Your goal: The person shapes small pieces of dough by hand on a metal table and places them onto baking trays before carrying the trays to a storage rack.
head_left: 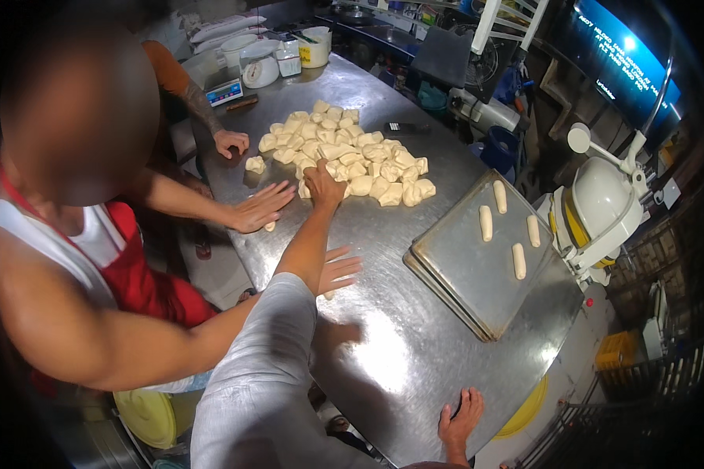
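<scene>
My left hand (325,187) reaches across to the near side of a heap of pale dough pieces (350,152). Its fingers are bent down and closed on a dough piece, mostly hidden beneath them. Near the front edge of the steel table (414,270), my right hand (460,418) rests with its fingers apart and nothing in it. To the right, a stack of metal baking trays (454,258) carries several dough rolls (519,261) on its top tray.
At left, a person in a red apron (145,258) presses both palms on the table, bits of dough under them; one arm passes beneath mine. Another person's hand (231,142) lies beyond. A scale (260,69), tubs, a phone (405,127) and a white mixer (602,207) surround the work area.
</scene>
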### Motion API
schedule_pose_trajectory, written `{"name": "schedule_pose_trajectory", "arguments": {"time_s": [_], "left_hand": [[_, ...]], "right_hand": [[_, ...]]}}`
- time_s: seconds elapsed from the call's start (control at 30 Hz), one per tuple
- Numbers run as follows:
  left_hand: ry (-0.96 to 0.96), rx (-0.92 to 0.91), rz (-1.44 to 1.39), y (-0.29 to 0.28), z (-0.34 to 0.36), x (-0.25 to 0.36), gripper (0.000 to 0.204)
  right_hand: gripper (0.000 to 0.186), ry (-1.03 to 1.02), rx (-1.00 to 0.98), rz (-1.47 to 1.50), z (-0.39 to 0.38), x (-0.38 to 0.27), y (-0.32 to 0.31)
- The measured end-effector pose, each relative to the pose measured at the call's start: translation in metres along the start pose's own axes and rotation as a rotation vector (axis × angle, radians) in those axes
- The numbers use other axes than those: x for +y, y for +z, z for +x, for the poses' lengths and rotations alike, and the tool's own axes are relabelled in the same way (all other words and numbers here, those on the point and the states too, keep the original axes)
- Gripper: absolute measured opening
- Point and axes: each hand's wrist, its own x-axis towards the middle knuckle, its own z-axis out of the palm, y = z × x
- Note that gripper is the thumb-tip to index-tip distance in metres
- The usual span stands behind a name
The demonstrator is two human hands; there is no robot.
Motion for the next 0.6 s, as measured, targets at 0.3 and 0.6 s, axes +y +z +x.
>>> {"name": "schedule_pose_trajectory", "arguments": {"time_s": [0.3, 0.6], "left_hand": [[0.014, -0.156, -0.048, -0.059, 0.016, 0.051, 0.067], [0.759, -0.519, -0.766, -0.132, -0.185, 0.219, 0.056]], "right_hand": [[0.059, 0.017, 0.022, 0.04, -0.007, 0.001, -0.003], [0.061, -0.037, 0.125, 0.056, -0.011, 0.011, 0.0]]}}
